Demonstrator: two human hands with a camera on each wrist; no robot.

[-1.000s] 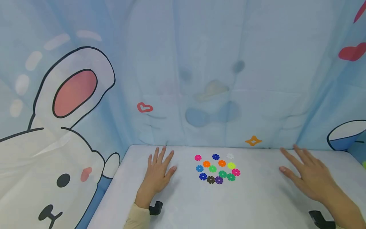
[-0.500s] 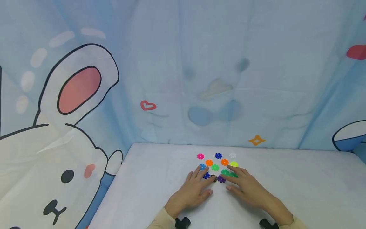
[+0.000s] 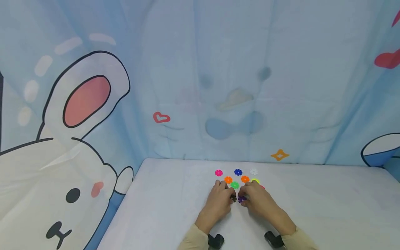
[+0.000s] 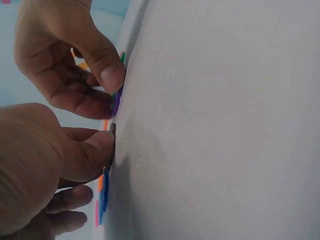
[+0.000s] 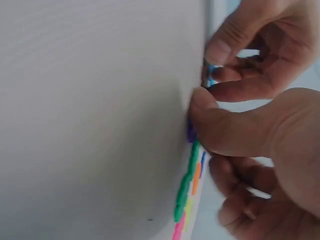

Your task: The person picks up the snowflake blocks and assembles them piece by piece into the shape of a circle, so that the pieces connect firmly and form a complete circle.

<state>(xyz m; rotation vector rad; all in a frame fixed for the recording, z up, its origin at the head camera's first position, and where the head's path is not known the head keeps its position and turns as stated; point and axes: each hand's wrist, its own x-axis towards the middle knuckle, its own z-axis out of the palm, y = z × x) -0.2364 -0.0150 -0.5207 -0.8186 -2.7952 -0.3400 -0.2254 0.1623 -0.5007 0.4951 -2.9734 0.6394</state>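
My left hand (image 3: 217, 199) is bent over the near edge of a group of small notched plastic interlocking discs, its thumb and forefinger pinching a dark brown disc (image 4: 113, 131). Close beside it, my right hand (image 3: 257, 198) pinches a purple disc (image 3: 242, 199) between thumb and fingers. The left wrist view shows both discs low at the white surface, the purple disc (image 4: 117, 102) under the right thumb. Green discs (image 5: 187, 182) lie by the right hand in the right wrist view. Blue discs (image 4: 104, 192) lie by the left. From the head view, the hands hide these.
Behind the hands, on the white table (image 3: 162, 194), lie a pink disc (image 3: 218, 173), a blue disc (image 3: 238, 172), a white disc (image 3: 254, 172), orange discs (image 3: 228, 180) and a light green disc (image 3: 234, 185). A printed blue curtain (image 3: 187, 69) hangs along the table's back edge.
Both hands came inward from the two sides of the table to the discs. Their spread fingers have curled, now pinching the dark brown and purple discs.
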